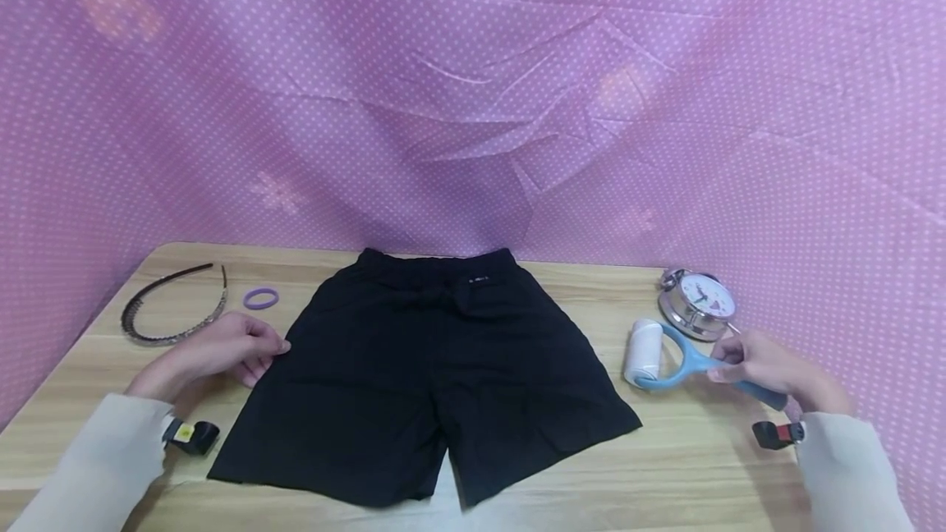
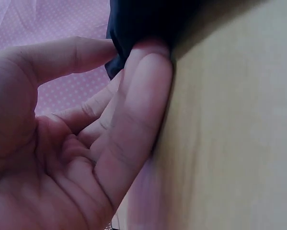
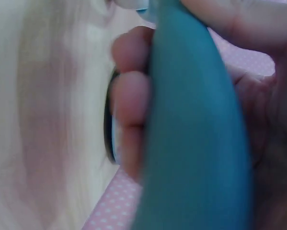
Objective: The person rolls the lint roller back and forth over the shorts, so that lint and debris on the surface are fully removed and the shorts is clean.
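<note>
Black shorts (image 1: 436,351) lie spread flat on the wooden table, waistband toward the back. At their left edge my left hand (image 1: 232,347) pinches the fabric between thumb and fingers; the left wrist view shows the dark cloth (image 2: 138,21) at the fingertips. On the right side, my right hand (image 1: 757,364) grips the blue handle of a lint roller (image 1: 691,361). Its white roll (image 1: 645,350) points left, beside the shorts' right leg. Up close in the right wrist view, fingers curl round the handle (image 3: 193,124).
A silver alarm clock (image 1: 698,302) stands just behind the lint roller. At the back left lie a dark headband (image 1: 133,314) and a purple ring (image 1: 261,298). Pink dotted cloth (image 1: 473,105) hangs behind the wooden table (image 1: 576,487).
</note>
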`<move>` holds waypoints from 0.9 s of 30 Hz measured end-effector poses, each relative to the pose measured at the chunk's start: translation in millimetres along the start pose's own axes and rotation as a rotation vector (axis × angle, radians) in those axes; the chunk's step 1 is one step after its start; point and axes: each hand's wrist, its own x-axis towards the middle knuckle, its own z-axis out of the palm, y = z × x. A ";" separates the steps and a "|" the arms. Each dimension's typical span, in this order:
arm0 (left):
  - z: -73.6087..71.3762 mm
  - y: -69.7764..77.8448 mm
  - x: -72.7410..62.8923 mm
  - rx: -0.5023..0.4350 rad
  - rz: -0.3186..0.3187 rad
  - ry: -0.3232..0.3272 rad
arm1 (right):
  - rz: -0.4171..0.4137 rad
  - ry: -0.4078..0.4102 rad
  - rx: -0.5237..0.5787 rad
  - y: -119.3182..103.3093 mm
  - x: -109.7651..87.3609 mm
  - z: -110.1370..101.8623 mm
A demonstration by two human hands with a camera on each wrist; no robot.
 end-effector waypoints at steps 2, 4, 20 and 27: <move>0.4 0.5 -3.1 -0.006 -0.006 -0.004 | -0.003 0.010 0.010 -1.1 -0.5 2.0; 0.8 -0.4 -6.8 -0.012 -0.009 -0.009 | 0.028 0.021 0.023 -4.5 -0.3 3.7; -0.6 -20.8 -36.9 -0.093 -0.011 -0.170 | -0.135 0.241 0.114 -127.5 59.3 17.6; -3.3 -27.5 -40.2 -0.163 0.030 -0.240 | -0.467 0.224 0.166 -224.4 100.9 68.2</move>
